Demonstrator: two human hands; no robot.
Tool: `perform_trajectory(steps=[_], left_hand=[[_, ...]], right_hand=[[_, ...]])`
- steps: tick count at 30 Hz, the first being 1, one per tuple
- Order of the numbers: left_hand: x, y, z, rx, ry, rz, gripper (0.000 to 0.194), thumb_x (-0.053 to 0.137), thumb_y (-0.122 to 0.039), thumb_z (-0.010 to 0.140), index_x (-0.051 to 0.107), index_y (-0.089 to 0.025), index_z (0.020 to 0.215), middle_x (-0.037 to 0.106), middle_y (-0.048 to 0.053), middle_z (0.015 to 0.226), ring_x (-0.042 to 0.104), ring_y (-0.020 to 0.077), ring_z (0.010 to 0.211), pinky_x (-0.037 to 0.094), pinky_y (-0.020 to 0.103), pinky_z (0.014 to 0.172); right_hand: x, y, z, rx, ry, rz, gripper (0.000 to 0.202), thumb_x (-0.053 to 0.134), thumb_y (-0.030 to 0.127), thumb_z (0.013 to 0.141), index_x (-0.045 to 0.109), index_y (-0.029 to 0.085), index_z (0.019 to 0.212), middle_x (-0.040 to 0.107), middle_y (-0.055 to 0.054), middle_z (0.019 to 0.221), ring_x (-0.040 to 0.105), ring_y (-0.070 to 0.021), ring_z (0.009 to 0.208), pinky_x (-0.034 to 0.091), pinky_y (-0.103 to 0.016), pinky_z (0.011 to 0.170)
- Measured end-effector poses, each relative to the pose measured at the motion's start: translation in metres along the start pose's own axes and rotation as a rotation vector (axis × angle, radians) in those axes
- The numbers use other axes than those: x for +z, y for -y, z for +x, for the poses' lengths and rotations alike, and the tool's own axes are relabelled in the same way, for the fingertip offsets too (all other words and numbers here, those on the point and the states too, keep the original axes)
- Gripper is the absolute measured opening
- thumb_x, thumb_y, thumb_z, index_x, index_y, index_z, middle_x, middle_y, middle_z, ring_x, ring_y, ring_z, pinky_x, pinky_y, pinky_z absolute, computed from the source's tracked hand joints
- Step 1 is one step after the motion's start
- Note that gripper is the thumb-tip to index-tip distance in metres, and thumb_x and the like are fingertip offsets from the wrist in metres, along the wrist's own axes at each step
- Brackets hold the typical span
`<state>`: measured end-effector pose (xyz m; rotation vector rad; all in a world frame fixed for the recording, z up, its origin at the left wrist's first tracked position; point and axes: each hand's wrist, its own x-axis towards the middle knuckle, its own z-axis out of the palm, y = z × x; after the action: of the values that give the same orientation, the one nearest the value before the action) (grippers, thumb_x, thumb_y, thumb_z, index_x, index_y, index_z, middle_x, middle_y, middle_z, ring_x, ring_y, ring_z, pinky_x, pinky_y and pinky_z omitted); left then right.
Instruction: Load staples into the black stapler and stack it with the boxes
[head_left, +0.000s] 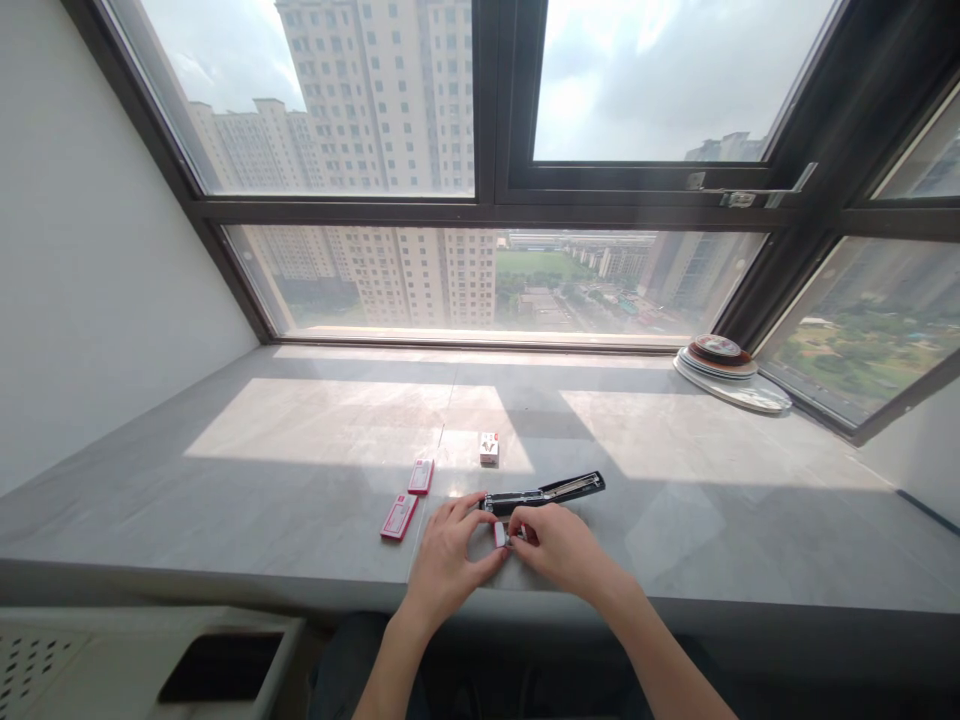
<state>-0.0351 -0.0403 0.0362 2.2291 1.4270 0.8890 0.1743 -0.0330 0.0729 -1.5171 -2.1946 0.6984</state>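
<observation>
My left hand (450, 545) grips a small red-and-white box (500, 535) between thumb and index finger, near the front edge of the stone sill. The fingers of my right hand (562, 545) are pinched together at the box's right side; what lies between them is too small to make out. Just beyond both hands rests a black stapler (577, 487), swung open, its metal parts showing and its left end close to my left fingertips. To the left lie two flat pink-and-white packs (399, 518), (421, 476). A small white box with a printed picture (489, 448) stands behind the stapler.
A stack of round plates or discs (716, 360) sits in the far right corner by the window frame (487, 213). Sunlight and shadow cross the grey sill (300, 500). Below its front edge, a pale perforated surface (97, 660) shows at lower left.
</observation>
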Motion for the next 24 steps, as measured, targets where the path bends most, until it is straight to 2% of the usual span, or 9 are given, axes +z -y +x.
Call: perform_trajectory(steps=[3, 6, 8, 10, 15, 19, 21, 24], left_hand=[[-0.004, -0.001, -0.004, -0.01, -0.056, -0.016, 0.03, 0.075, -0.033, 0.082, 0.067, -0.031, 0.111, 0.057, 0.002, 0.139, 0.052, 0.027, 0.129, 0.043, 0.043, 0.109], [-0.006, -0.004, -0.008, -0.08, -0.114, -0.01, 0.012, 0.062, -0.037, 0.093, 0.066, -0.027, 0.096, 0.067, 0.003, 0.109, 0.061, 0.0231, 0.106, 0.048, 0.037, 0.094], [-0.002, -0.008, -0.009, -0.121, -0.104, 0.025, 0.026, 0.05, -0.04, 0.1, 0.064, -0.025, 0.083, 0.066, 0.002, 0.086, 0.061, 0.0212, 0.087, 0.047, 0.036, 0.083], [0.007, -0.013, -0.007, -0.14, -0.094, 0.07, 0.032, 0.046, -0.04, 0.101, 0.061, -0.024, 0.077, 0.064, 0.001, 0.076, 0.059, 0.0211, 0.079, 0.043, 0.036, 0.079], [0.033, -0.03, 0.0, -0.161, -0.159, 0.143, 0.029, 0.046, -0.035, 0.101, 0.061, -0.024, 0.079, 0.065, 0.003, 0.077, 0.06, 0.0233, 0.082, 0.04, 0.037, 0.079], [0.038, -0.036, -0.001, -0.133, -0.161, 0.161, 0.032, 0.039, -0.034, 0.104, 0.061, -0.024, 0.083, 0.065, 0.004, 0.08, 0.061, 0.0242, 0.085, 0.041, 0.037, 0.08], [0.037, -0.037, -0.003, -0.134, -0.166, 0.146, 0.031, 0.038, -0.035, 0.104, 0.062, -0.025, 0.089, 0.066, 0.004, 0.081, 0.062, 0.0237, 0.084, 0.042, 0.037, 0.081], [0.037, -0.036, -0.005, -0.136, -0.182, 0.121, 0.026, 0.042, -0.038, 0.103, 0.065, -0.027, 0.109, 0.069, 0.004, 0.09, 0.064, 0.0236, 0.086, 0.044, 0.037, 0.082]], right_hand=[[-0.005, -0.014, -0.011, 0.063, -0.081, 0.056, 0.017, 0.056, 0.036, 0.091, 0.068, 0.024, 0.089, 0.067, -0.001, 0.073, 0.057, -0.0177, 0.067, 0.029, -0.027, 0.06], [-0.009, -0.036, -0.024, 0.188, -0.166, 0.031, 0.026, 0.05, 0.041, 0.096, 0.062, 0.023, 0.082, 0.063, -0.001, 0.066, 0.055, -0.0177, 0.062, 0.029, -0.028, 0.058], [-0.008, -0.049, -0.03, 0.226, -0.166, 0.006, 0.03, 0.048, 0.043, 0.098, 0.059, 0.023, 0.078, 0.063, -0.001, 0.065, 0.056, -0.0182, 0.062, 0.028, -0.028, 0.059], [-0.002, -0.057, -0.031, 0.227, -0.153, 0.002, 0.032, 0.047, 0.044, 0.099, 0.058, 0.023, 0.078, 0.065, -0.002, 0.069, 0.058, -0.0188, 0.065, 0.029, -0.028, 0.059], [0.02, -0.044, -0.02, 0.212, -0.19, 0.039, 0.032, 0.044, 0.044, 0.101, 0.057, 0.023, 0.082, 0.067, -0.003, 0.073, 0.061, -0.0192, 0.069, 0.031, -0.027, 0.062], [0.022, -0.038, -0.019, 0.167, -0.189, 0.119, 0.032, 0.042, 0.047, 0.101, 0.055, 0.024, 0.082, 0.066, -0.001, 0.074, 0.061, -0.0188, 0.07, 0.033, -0.027, 0.063], [0.015, -0.049, -0.024, 0.185, -0.186, 0.182, 0.034, 0.045, 0.051, 0.099, 0.054, 0.024, 0.081, 0.065, -0.001, 0.074, 0.06, -0.0186, 0.069, 0.035, -0.027, 0.062], [-0.003, -0.079, -0.034, 0.326, -0.214, 0.226, 0.038, 0.053, 0.06, 0.091, 0.056, 0.023, 0.088, 0.059, 0.001, 0.064, 0.057, -0.0194, 0.064, 0.036, -0.028, 0.059]])
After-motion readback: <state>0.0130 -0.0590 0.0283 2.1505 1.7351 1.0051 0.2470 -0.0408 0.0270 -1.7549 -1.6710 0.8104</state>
